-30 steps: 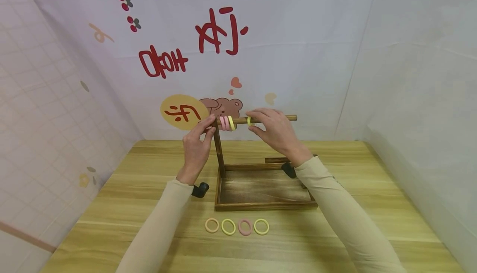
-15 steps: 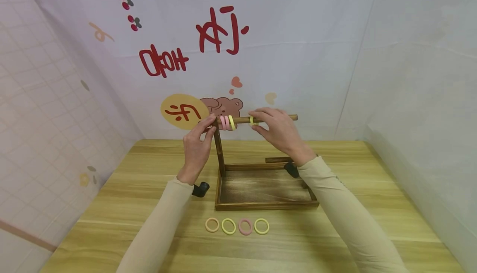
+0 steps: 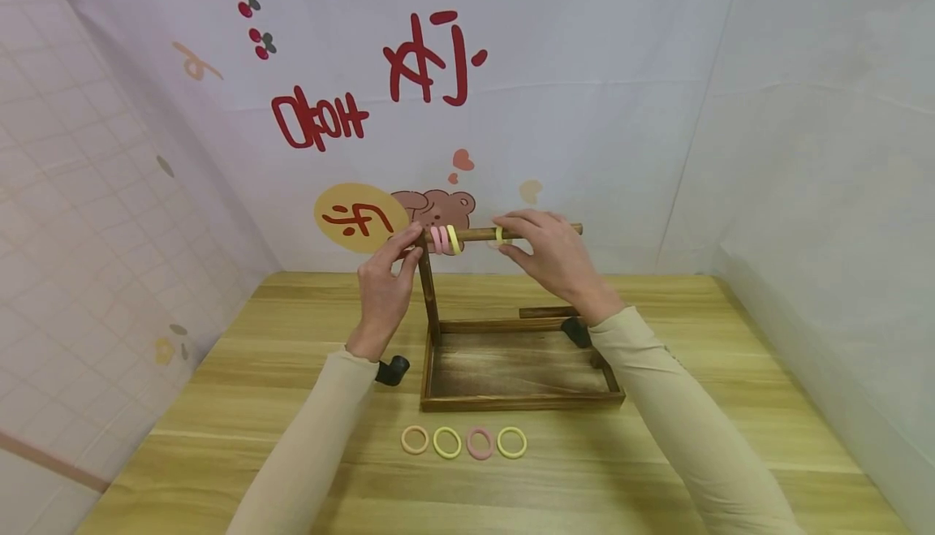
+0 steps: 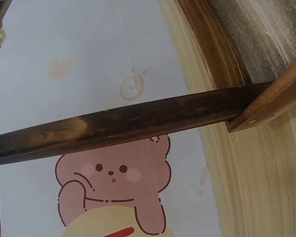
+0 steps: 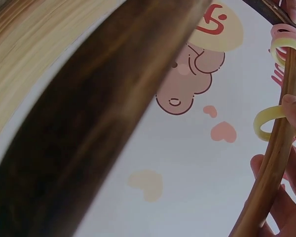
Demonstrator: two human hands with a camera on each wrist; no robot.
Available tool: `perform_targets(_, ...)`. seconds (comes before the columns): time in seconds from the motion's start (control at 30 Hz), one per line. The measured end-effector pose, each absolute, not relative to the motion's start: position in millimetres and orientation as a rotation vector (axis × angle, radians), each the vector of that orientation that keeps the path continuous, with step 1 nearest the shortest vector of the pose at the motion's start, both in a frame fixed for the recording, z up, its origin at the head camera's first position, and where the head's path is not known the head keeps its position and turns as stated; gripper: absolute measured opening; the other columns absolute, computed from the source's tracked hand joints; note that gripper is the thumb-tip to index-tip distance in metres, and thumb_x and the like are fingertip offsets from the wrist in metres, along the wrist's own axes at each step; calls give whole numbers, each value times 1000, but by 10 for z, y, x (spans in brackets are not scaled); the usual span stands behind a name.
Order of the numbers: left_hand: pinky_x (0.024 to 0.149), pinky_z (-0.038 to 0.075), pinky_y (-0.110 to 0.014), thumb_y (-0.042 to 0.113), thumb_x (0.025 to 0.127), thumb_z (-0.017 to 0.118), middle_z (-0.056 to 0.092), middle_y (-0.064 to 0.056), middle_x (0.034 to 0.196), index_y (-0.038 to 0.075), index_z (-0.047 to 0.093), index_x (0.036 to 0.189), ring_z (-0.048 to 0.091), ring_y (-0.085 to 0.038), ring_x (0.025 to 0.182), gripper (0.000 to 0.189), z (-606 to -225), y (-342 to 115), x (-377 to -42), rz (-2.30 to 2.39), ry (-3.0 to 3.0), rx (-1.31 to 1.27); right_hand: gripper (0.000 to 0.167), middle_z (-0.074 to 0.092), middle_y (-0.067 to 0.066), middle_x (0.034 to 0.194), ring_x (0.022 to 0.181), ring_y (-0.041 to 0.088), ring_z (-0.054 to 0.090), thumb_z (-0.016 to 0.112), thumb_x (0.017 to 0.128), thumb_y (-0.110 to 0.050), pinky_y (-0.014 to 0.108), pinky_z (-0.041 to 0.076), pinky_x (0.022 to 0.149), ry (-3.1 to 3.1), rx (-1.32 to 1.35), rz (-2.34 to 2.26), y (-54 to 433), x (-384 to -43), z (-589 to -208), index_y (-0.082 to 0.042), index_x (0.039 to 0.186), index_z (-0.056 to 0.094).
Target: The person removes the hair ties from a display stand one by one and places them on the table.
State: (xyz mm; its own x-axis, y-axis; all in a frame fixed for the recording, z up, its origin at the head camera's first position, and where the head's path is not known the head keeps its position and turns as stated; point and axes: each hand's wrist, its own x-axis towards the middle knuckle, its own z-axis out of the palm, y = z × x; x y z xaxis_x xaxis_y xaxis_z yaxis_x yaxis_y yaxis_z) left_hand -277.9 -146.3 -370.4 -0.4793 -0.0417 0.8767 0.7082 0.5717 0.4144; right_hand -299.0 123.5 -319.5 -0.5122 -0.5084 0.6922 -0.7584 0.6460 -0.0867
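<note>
A brown wooden stand has an upright post (image 4: 113, 121) and a horizontal rod (image 3: 478, 235) reaching right from its top. My left hand (image 3: 385, 291) grips the stand at the corner where post and rod meet. Close to that corner, two pink rings (image 5: 285, 30) and a yellow ring (image 5: 275, 55) hang together on the rod. Farther right, my right hand (image 3: 551, 251) pinches another yellow ring (image 5: 261, 129), which encircles the rod. The thumb is on this ring in the right wrist view, with other fingers beyond the rod.
Along the table in front of the stand's tray base (image 3: 522, 403) lie an orange ring (image 3: 404, 440), a pink ring (image 3: 470, 443) and two yellow rings (image 3: 436, 443). A shorter wooden bar (image 3: 544, 312) shows behind the tray. A printed cloth (image 3: 584, 113) hangs behind.
My right hand has slid slightly right along the rod with its yellow ring, widening the gap to the other rings. The left hand has stayed put.
</note>
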Motion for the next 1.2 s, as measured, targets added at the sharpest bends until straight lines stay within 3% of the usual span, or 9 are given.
perform_targets(1.2, 84, 61, -43, 1, 95, 73, 73, -12, 126, 0, 73, 125, 75, -32, 100, 30, -3695, -1470, -2765, -999, -1861, -546, 43, 71, 10, 128, 115, 30, 67, 84, 89, -11, 57, 47, 102, -2192, 958, 573, 1446, -2950, -3167, -7, 130, 72)
